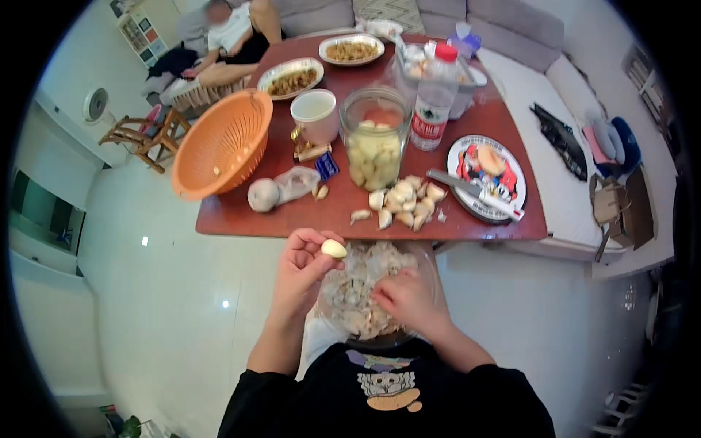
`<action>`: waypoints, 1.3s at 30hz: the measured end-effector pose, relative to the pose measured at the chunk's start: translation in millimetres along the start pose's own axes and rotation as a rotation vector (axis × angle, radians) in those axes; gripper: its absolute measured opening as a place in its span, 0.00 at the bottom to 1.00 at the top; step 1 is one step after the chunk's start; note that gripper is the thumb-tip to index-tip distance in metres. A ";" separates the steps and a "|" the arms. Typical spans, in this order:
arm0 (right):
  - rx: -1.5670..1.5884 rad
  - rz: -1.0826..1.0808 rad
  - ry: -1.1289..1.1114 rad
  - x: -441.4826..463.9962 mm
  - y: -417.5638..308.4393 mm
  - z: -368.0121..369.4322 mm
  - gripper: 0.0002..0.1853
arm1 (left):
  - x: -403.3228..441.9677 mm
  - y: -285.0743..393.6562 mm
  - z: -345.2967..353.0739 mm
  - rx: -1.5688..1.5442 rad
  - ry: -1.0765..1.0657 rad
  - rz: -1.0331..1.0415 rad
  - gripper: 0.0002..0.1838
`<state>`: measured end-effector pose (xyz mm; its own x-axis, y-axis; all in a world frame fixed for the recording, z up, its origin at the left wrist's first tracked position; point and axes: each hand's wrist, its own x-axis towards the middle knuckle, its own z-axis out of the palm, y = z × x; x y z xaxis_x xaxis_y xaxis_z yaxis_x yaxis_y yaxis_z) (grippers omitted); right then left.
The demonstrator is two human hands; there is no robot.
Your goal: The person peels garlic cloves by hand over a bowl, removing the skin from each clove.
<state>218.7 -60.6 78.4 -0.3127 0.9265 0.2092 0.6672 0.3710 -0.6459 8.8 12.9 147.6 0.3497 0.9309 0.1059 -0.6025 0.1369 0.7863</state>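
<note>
Glass jar (350, 120) holds peeled garlic (374, 159), clear bowl (434, 281) papery skins (349, 292).

In front of the jar (376, 146), the held clove (334, 250) is creamy yellow. Left of the jar, the basket (219, 139) is orange; right of it, the bottle cap (446, 52) is red, and the plate (521, 186) has a red-and-black print

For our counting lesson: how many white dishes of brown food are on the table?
2: the far dish at the back of the table, and the nearer dish just beyond the mug. None seem hidden.
</note>
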 end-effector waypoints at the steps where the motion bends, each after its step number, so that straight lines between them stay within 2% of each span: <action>1: -0.032 -0.064 0.080 3.7 -1.4 -1.3 0.04 | 13.2 10.2 8.7 0.043 -0.035 0.081 0.14; 2: -0.058 -0.126 0.156 6.8 -2.9 -3.2 0.04 | 25.0 21.8 18.3 0.086 -0.065 0.158 0.15; 4: 0.014 -0.057 0.071 5.8 -1.9 -5.0 0.04 | 50.8 42.1 38.1 0.252 -0.151 0.326 0.16; 6: 0.027 -0.040 0.050 6.2 -2.9 -7.7 0.04 | 79.4 57.5 61.3 0.493 -0.093 0.486 0.16; 9: -0.033 -0.106 0.101 9.8 -5.9 -12.1 0.05 | 123.1 71.4 78.5 0.876 0.013 0.577 0.12; 12: -0.043 -0.159 0.118 11.6 -6.2 -15.3 0.05 | 163.5 77.5 79.7 1.291 -0.009 0.891 0.12; 15: -0.025 -0.159 0.138 10.0 -3.8 -14.7 0.06 | 180.8 69.7 74.0 1.313 -0.060 0.780 0.13; 19: -0.037 -0.151 0.178 12.9 -4.0 -20.1 0.06 | 184.9 62.1 76.7 1.489 -0.158 0.715 0.13; 22: -0.015 -0.123 0.159 12.8 -3.0 -24.3 0.07 | 181.7 59.2 76.4 1.355 -0.109 0.823 0.13; 23: 0.001 -0.100 0.141 11.7 -2.6 -24.9 0.07 | 173.7 59.5 77.8 1.191 -0.071 0.772 0.12; 24: 0.021 -0.101 0.130 10.3 -0.4 -23.6 0.06 | 163.3 63.7 79.6 1.239 -0.050 0.902 0.09; 26: 0.061 -0.095 0.109 7.2 5.5 -20.1 0.06 | 139.2 54.7 66.6 0.981 -0.013 0.815 0.05; 27: 0.005 -0.194 0.217 11.2 0.0 -26.2 0.05 | 123.9 48.0 60.0 0.945 -0.018 0.787 0.04; 29: 0.071 -0.151 0.145 10.3 -1.3 -28.1 0.05 | 90.5 32.4 48.2 0.871 -0.024 0.733 0.03; 30: 0.101 -0.137 0.109 11.1 -0.1 -31.0 0.05 | 75.8 22.9 44.1 0.990 -0.022 0.734 0.04; 31: 0.114 -0.124 0.095 12.1 1.7 -37.0 0.05 | 60.9 16.5 43.6 1.062 -0.038 0.651 0.06; 32: 0.096 -0.103 0.177 14.8 4.9 -43.1 0.05 | 48.4 8.2 39.5 1.162 -0.055 0.574 0.07; 36: -0.061 -0.020 0.554 37.2 19.3 -75.6 0.08 | 6.7 -33.6 15.8 1.058 -0.123 0.325 0.12; 39: -0.363 0.046 0.666 54.2 33.8 -102.8 0.12 | -15.3 -47.1 7.6 1.019 -0.109 0.241 0.11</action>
<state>293.7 8.6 143.4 0.1182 0.7405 0.6616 0.8864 0.2216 -0.4064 37.3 -10.5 113.6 0.3939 0.8532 0.3418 0.2058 -0.4443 0.8719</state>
